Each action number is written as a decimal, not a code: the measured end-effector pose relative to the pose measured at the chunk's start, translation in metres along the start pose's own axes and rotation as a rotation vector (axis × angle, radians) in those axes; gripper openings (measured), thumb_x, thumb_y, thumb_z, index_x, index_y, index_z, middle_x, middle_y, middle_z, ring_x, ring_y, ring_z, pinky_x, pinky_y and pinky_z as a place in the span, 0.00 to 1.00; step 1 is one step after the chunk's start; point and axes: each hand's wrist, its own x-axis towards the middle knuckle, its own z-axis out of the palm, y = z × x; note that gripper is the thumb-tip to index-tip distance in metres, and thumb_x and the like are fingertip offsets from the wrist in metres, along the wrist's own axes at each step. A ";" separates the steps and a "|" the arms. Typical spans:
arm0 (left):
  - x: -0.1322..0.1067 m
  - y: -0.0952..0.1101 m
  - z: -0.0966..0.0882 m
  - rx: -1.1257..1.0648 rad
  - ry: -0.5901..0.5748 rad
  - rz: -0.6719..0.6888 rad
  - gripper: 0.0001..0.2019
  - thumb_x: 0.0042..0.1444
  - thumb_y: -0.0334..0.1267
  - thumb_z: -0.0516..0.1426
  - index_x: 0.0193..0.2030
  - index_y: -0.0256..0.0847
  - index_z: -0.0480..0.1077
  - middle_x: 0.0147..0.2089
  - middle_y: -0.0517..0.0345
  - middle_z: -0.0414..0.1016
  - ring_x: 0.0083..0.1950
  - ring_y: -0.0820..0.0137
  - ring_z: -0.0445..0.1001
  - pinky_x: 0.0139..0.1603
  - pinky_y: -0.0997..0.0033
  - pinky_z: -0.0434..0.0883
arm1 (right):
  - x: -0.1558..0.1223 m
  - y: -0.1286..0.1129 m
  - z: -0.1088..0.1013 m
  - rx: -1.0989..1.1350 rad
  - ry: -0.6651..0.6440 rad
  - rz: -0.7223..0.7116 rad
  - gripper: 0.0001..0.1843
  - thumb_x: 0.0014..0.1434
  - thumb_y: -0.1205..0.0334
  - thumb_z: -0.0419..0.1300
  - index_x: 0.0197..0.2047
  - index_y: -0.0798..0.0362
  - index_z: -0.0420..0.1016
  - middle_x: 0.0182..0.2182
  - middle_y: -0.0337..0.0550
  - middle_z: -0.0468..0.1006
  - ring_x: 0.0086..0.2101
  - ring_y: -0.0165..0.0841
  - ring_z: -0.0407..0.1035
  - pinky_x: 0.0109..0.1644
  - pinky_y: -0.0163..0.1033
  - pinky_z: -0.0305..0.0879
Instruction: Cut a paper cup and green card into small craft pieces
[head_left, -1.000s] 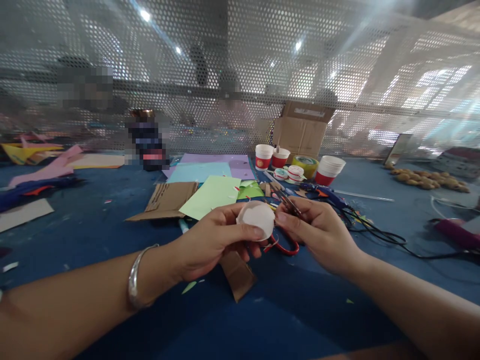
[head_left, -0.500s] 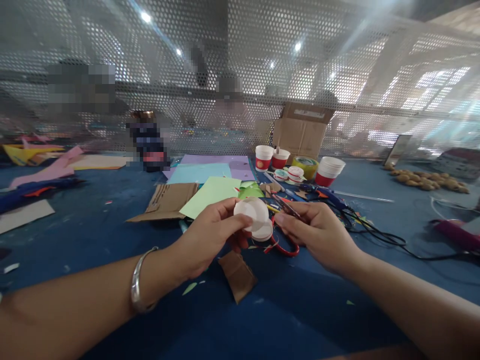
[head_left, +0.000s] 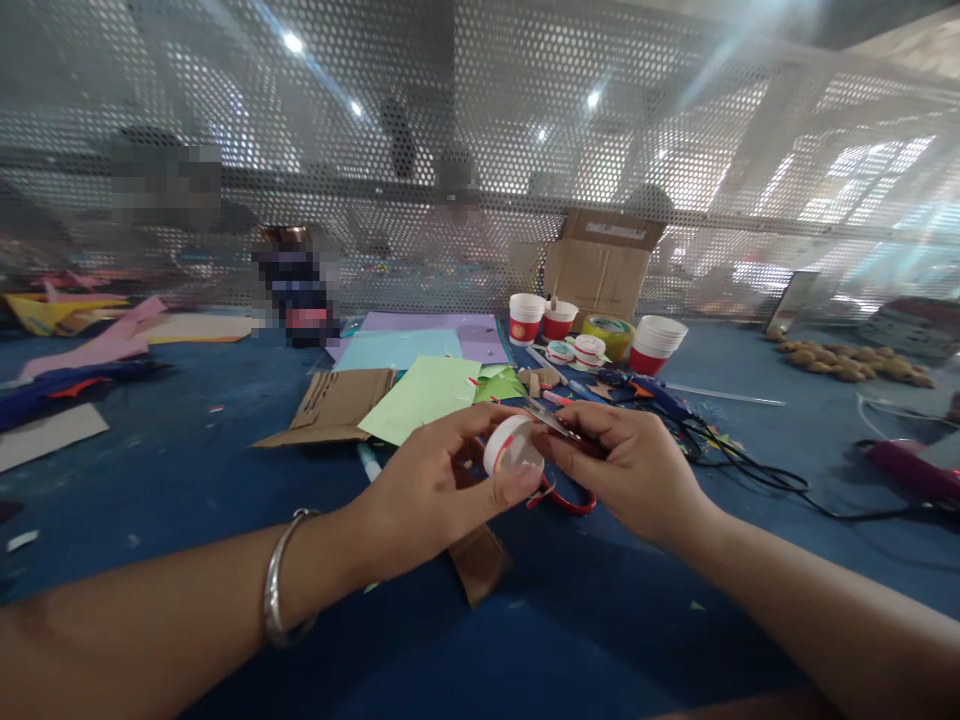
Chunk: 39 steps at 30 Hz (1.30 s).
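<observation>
My left hand grips a cut-off paper cup bottom, a shallow white ring with a red mark on its side, tilted with its hollow partly facing me. The left thumb presses on its near rim. My right hand is closed around a slim metal-bladed tool, whose grip is hidden by the fingers; its blade lies at the cup bottom's upper right edge. Under the hands a curved red loop shows in part. A brown cardboard scrap lies below on the blue table.
Green paper, blue and purple sheets and folded cardboard lie ahead. Paper cups, small cup bottoms and yellow tape stand behind. A blue glue gun trails black cables at right. A perforated metal screen borders the table.
The cup bottom has turned from showing its flat white face to showing its side and hollow. The left thumb has shifted to the near rim, and the blade has come nearer to it.
</observation>
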 end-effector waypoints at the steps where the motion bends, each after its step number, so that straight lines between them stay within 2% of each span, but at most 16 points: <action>1: 0.000 0.000 0.000 -0.058 -0.040 -0.012 0.18 0.57 0.43 0.64 0.53 0.43 0.71 0.47 0.55 0.75 0.44 0.68 0.73 0.45 0.69 0.72 | 0.000 0.000 -0.001 -0.024 0.016 -0.012 0.12 0.62 0.56 0.60 0.30 0.55 0.74 0.23 0.36 0.67 0.26 0.28 0.56 0.29 0.34 0.55; 4: 0.001 -0.001 0.001 -0.197 -0.120 -0.052 0.24 0.53 0.42 0.68 0.55 0.45 0.68 0.52 0.54 0.72 0.45 0.68 0.73 0.45 0.68 0.72 | -0.001 0.000 -0.003 -0.051 0.031 -0.030 0.13 0.62 0.57 0.61 0.28 0.55 0.72 0.22 0.34 0.63 0.25 0.27 0.54 0.28 0.34 0.52; 7: 0.004 -0.003 0.000 -0.196 -0.111 -0.047 0.27 0.48 0.39 0.71 0.52 0.45 0.65 0.52 0.55 0.71 0.44 0.69 0.74 0.43 0.68 0.73 | -0.002 -0.001 -0.005 -0.021 -0.005 -0.037 0.14 0.63 0.54 0.60 0.29 0.54 0.72 0.22 0.33 0.63 0.24 0.26 0.54 0.27 0.34 0.52; 9: 0.006 -0.005 -0.003 -0.090 -0.042 -0.014 0.28 0.47 0.39 0.72 0.50 0.46 0.62 0.48 0.57 0.72 0.42 0.69 0.74 0.42 0.68 0.72 | -0.002 -0.003 -0.007 0.002 -0.029 -0.028 0.16 0.63 0.50 0.60 0.31 0.54 0.73 0.22 0.34 0.63 0.24 0.27 0.54 0.27 0.34 0.51; 11: 0.008 -0.008 -0.008 0.080 0.081 0.024 0.28 0.47 0.41 0.71 0.50 0.46 0.61 0.42 0.60 0.71 0.41 0.69 0.73 0.40 0.69 0.71 | -0.002 -0.005 -0.009 0.003 -0.052 -0.027 0.20 0.64 0.45 0.58 0.33 0.54 0.73 0.24 0.35 0.64 0.25 0.27 0.55 0.28 0.35 0.51; 14: 0.012 -0.012 -0.017 0.276 0.223 0.152 0.27 0.48 0.40 0.71 0.50 0.45 0.62 0.45 0.59 0.69 0.41 0.70 0.72 0.40 0.70 0.71 | -0.002 -0.006 -0.012 -0.029 -0.107 -0.039 0.25 0.66 0.40 0.54 0.31 0.54 0.72 0.25 0.36 0.64 0.26 0.28 0.56 0.29 0.36 0.51; 17: 0.014 -0.015 -0.022 0.327 0.275 0.236 0.27 0.50 0.38 0.70 0.52 0.45 0.62 0.47 0.57 0.69 0.42 0.70 0.73 0.41 0.69 0.73 | -0.002 -0.005 -0.012 -0.067 -0.160 -0.026 0.26 0.67 0.41 0.53 0.28 0.54 0.70 0.23 0.36 0.63 0.25 0.28 0.57 0.28 0.36 0.51; 23: 0.013 -0.018 -0.023 0.430 0.285 0.323 0.24 0.52 0.38 0.68 0.52 0.45 0.63 0.50 0.55 0.70 0.46 0.66 0.73 0.42 0.68 0.73 | -0.003 -0.003 -0.009 -0.069 -0.210 -0.007 0.25 0.66 0.41 0.54 0.29 0.53 0.72 0.23 0.35 0.64 0.24 0.27 0.56 0.28 0.36 0.50; 30: 0.011 -0.016 -0.023 0.478 0.250 0.357 0.22 0.55 0.41 0.67 0.52 0.46 0.63 0.52 0.52 0.68 0.48 0.65 0.72 0.42 0.68 0.73 | -0.003 -0.004 -0.007 -0.054 -0.208 -0.025 0.24 0.66 0.45 0.56 0.26 0.53 0.70 0.22 0.35 0.63 0.24 0.27 0.56 0.27 0.35 0.51; 39: 0.010 -0.016 -0.020 0.468 0.261 0.315 0.23 0.52 0.37 0.68 0.52 0.46 0.64 0.51 0.54 0.69 0.47 0.65 0.72 0.37 0.71 0.73 | -0.004 -0.003 -0.007 -0.075 -0.200 -0.058 0.24 0.67 0.46 0.56 0.25 0.53 0.69 0.21 0.35 0.63 0.24 0.27 0.55 0.27 0.34 0.51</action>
